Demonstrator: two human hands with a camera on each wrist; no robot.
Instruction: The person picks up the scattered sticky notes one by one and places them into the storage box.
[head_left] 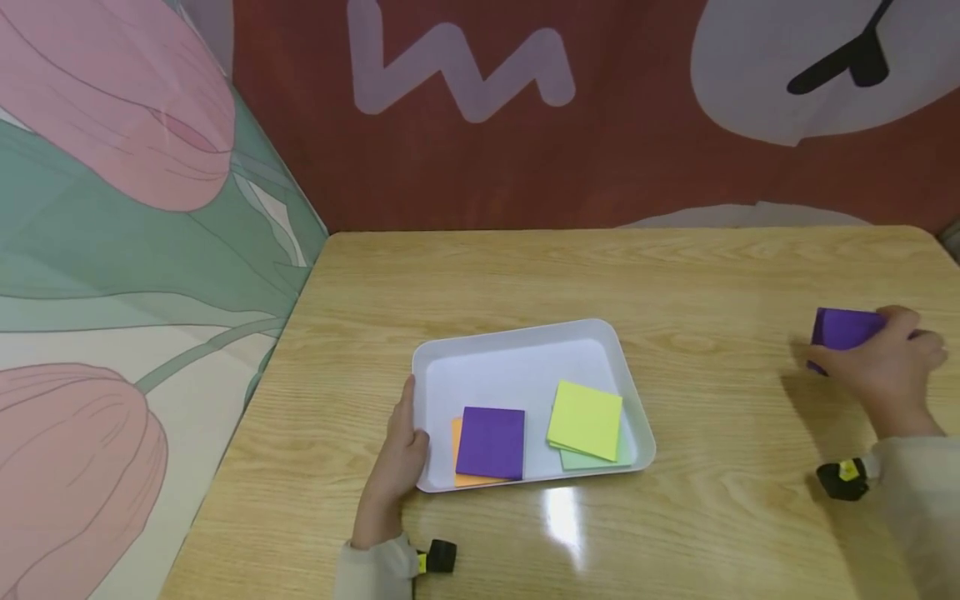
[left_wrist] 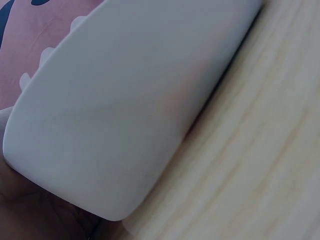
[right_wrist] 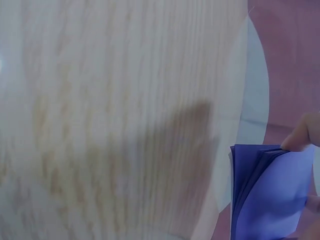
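My left hand (head_left: 395, 467) rests against the left side of a white tray (head_left: 510, 337), its fingers lying straight along the outer wall. That wall (left_wrist: 115, 110) fills much of the left wrist view. Off to the right, my right hand (head_left: 892, 367) pinches a small stack of purple sticky notes (head_left: 847, 329), held up on edge over the table. The sheets of this stack (right_wrist: 275, 195) bend and fan apart in the right wrist view. Inside the tray, a purple pad (head_left: 491, 442) overlaps an orange one (head_left: 456, 450), and yellow-green notes (head_left: 588, 421) overlap pale green ones (head_left: 573, 461).
The wooden table (head_left: 720, 333) runs back to a red patterned cloth (head_left: 480, 167). A floral cloth (head_left: 150, 333) hangs along the table's left side. Each wrist wears a small black camera, the left one (head_left: 441, 556) near the tray's front corner.
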